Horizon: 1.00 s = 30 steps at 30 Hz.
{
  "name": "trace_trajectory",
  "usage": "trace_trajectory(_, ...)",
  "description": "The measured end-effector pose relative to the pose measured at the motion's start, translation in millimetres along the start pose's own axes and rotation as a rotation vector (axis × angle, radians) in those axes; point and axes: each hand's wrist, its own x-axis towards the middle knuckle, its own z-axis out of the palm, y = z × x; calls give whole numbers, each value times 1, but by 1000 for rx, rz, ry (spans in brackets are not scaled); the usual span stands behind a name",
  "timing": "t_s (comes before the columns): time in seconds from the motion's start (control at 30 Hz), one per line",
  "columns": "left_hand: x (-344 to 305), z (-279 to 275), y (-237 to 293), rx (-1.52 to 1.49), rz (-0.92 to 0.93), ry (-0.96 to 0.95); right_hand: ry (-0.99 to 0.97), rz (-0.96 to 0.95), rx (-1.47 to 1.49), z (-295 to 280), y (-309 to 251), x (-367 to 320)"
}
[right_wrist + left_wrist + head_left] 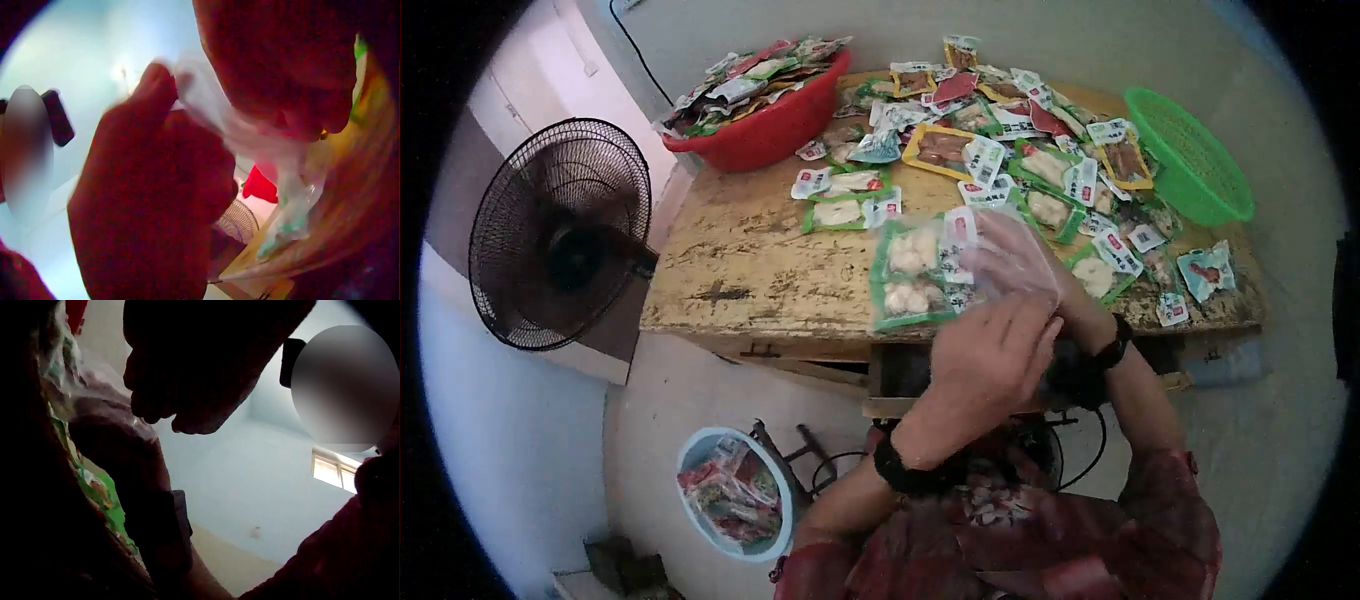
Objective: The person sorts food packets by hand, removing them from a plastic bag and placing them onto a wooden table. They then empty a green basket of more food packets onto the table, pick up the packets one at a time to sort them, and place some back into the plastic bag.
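Observation:
In the head view a clear plastic bag (1040,262) lies over the table's front edge. Two green-edged packets of pale food (912,252) show side by side at its left end. Clear film covers my right hand (1012,255), whose fingers stretch toward the packets' white label ends. My left hand (992,350) is nearer my body, its curled fingers pinching the bag's edge by my right wrist. The right wrist view shows the left hand (153,187) with film (203,90) at its thumb. From the left wrist view, film also wraps the dark right hand (109,412).
Several food packets (945,150) lie spread over the worn wooden table (730,260). A heaped red basin (770,140) and a green basket (1190,160) stand at its back. On the floor are a fan (565,235) and a blue tub (690,470) holding packets. A drawer (900,380) juts out below.

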Motion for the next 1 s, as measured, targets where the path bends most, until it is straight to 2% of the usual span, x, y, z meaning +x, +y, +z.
trace_trajectory(0.07, -4, -13, -9, 113, -51, -50, -58, -175, -182, -1, 26, -5)
trace_trajectory(0.13, -8, -24, -22, 221, -105, -95, -89, -208, -276, -1, 34, -8)
trace_trajectory(0.17, -12, -28, -29, 270, -134, -117, -87, 89, 14, 5, 28, -9)
trace_trajectory(0.27, -27, -31, -48, 413, -178, -196, 198, 687, 843, 9, -10, 4)
trace_trajectory(0.37, -34, -33, -62, 439, -129, -245, 78, 555, 435, 29, 34, 5)
trace_trajectory(0.47, -32, -39, -71, 389, -71, -258, 126, 587, 719, 46, 39, 6)
trace_trajectory(0.53, -27, -46, -72, 345, -62, -279, 27, 590, 304, 39, 35, 10)
trace_trajectory(0.6, -23, -57, -65, 355, -136, -334, 20, 497, -59, 37, 29, 15)
trace_trajectory(0.63, -22, -62, -63, 364, -174, -361, 18, 448, -103, 32, 22, 14)
trace_trajectory(0.73, -28, -69, -72, 328, -157, -306, -105, 567, -18, 22, 11, 23)
trace_trajectory(0.83, -25, -74, -67, 362, -125, -361, -99, 532, 282, 8, 8, 23)
trace_trajectory(1.0, -15, -72, -66, 371, -135, -282, 123, 540, 400, 8, 18, 4)
